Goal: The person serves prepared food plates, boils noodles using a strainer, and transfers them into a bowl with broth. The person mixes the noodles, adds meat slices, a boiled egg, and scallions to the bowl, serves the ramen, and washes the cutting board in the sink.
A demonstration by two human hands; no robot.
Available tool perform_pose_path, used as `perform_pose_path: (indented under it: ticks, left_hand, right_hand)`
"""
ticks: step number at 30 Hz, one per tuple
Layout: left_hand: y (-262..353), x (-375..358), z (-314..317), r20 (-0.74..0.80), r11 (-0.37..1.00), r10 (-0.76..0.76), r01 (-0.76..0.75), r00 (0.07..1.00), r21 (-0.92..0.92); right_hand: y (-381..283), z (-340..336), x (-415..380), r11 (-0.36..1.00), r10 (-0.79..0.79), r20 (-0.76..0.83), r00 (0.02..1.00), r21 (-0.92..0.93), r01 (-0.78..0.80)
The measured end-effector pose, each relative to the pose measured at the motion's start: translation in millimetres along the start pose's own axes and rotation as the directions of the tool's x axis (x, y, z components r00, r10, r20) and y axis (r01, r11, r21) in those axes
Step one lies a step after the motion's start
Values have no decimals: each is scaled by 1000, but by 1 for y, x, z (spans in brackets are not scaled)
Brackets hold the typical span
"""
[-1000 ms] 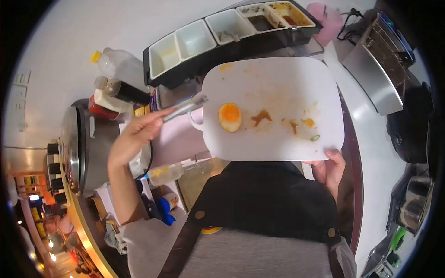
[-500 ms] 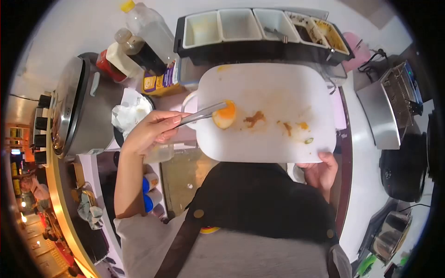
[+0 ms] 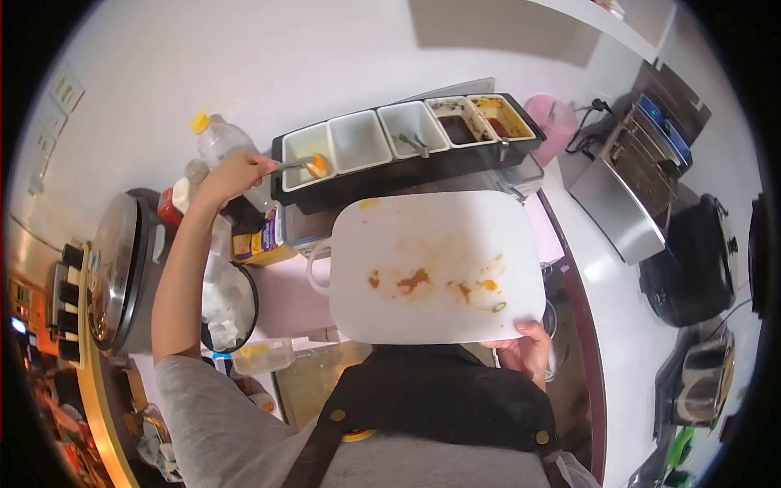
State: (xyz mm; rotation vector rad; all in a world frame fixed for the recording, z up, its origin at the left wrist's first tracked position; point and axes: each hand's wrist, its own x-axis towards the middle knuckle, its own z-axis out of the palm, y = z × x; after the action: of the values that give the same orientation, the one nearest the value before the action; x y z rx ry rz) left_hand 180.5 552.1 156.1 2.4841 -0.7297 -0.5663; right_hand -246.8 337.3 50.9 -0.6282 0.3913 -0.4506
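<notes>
Step in hand, my read: carrying egg half point(image 3: 318, 166) into leftmost compartment of condiment tray point(image 3: 307, 151). My left hand point(image 3: 236, 173), fingers clamped on tongs point(image 3: 293, 165); tongs pinch egg just above that compartment. Right hand point(image 3: 523, 348), fingers closed on near edge of cutting board point(image 3: 435, 272), held stained over bench point(image 3: 285, 293). Next calls for lowering tips inside compartment walls, then easing squeeze. Edges: bottles point(image 3: 213, 142) crowd left wrist; room open above tray.
</notes>
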Motion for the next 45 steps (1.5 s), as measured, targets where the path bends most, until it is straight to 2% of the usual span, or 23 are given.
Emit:
perform_pose_path:
  ticks: [3, 6, 8, 10, 12, 14, 17, 19, 20, 21, 22, 23, 24, 25, 27, 29, 32, 33, 34, 35, 37, 39, 45]
  left_hand:
    - [16, 11, 11, -22, 945, 119, -106, 993, 310]
    - [15, -2, -1, -266, 817, 461, -288, 847, 499]
    - [67, -48, -5, -367, 914, 280, -130, 887, 385]
    - [105, -86, 19, -270, 939, 291, -220, 918, 266]
    - [118, -107, 65, -50, 902, 428, -430, 902, -42]
    - [130, -116, 103, 58, 735, 666, -668, 743, 117]
    - [149, -107, 105, 253, 656, 686, -731, 682, 190]
    - [153, -66, 100, 31, 651, 754, -754, 656, 90]
    - [168, -46, 88, -37, 685, 728, -729, 685, -24]
    - [173, -7, 79, -97, 747, 664, -654, 741, 118]
    - [171, 38, 75, -188, 666, 745, -698, 640, 263]
    - [176, 64, 70, -187, 706, 704, -646, 685, 290]
    - [173, 95, 67, -100, 688, 703, -636, 705, 350]
    - [170, 127, 66, -12, 655, 699, -634, 715, 411]
    - [159, 170, 68, 104, 532, 744, -679, 660, 505]
    - [154, 230, 83, 250, 537, 655, -672, 713, 510]
    - [139, 288, 95, 368, 482, 678, -763, 636, 431]
    - [124, 324, 101, 385, 334, 733, -790, 561, 514]
    - [116, 347, 104, 426, 439, 689, -805, 587, 398]
    - [123, 330, 116, 445, 761, 612, -640, 653, -108]
    - [130, 358, 140, 411, 656, 667, -751, 621, 69]
    - [141, 373, 157, 369, 606, 680, -769, 633, 203]
    - [155, 382, 164, 285, 599, 671, -727, 684, 334]
  right_hand:
    - [2, -2, -5, 999, -52, -103, 993, 2, 53]
    - [1, 2, -9, 996, -81, -154, 985, 24, 86]
    - [1, 5, -7, 993, -97, -154, 983, 55, 107]
    - [0, -1, -6, 993, -82, -115, 990, 73, 91]
    - [0, 1, -4, 988, -102, -102, 990, 108, 113]
    - [0, 2, -3, 984, -114, -100, 988, 126, 127]
    - [0, -2, -6, 978, -140, -108, 984, 141, 155]
    - [0, -9, -13, 970, -165, -99, 981, 166, 180]
    - [1, -11, -17, 962, -184, -98, 978, 186, 200]
    - [1, -13, -22, 954, -204, -97, 974, 204, 220]
    - [2, -16, -26, 944, -227, -96, 969, 223, 243]
    - [4, -18, -31, 939, -241, -105, 965, 225, 259]
    - [6, -21, -36, 932, -262, -116, 958, 227, 282]
    - [7, -23, -40, 921, -291, -129, 948, 229, 314]
    - [11, -20, -47, 900, -342, -187, 921, 215, 378]
    - [24, -22, -34, 854, -417, -235, 878, 229, 467]
    - [46, -31, -25, 811, -464, -323, 825, 220, 542]
    - [52, -32, -22, 793, -476, -347, 808, 229, 565]
    - [56, -35, -18, 775, -485, -372, 791, 236, 586]
    - [61, -42, -10, 762, -514, -368, 775, 219, 610]
    - [72, -43, -6, 735, -553, -397, 733, 182, 653]
    - [83, -48, 8, 734, -542, -442, 715, 166, 659]
    - [86, -51, 8, 660, -590, -448, 672, 212, 721]
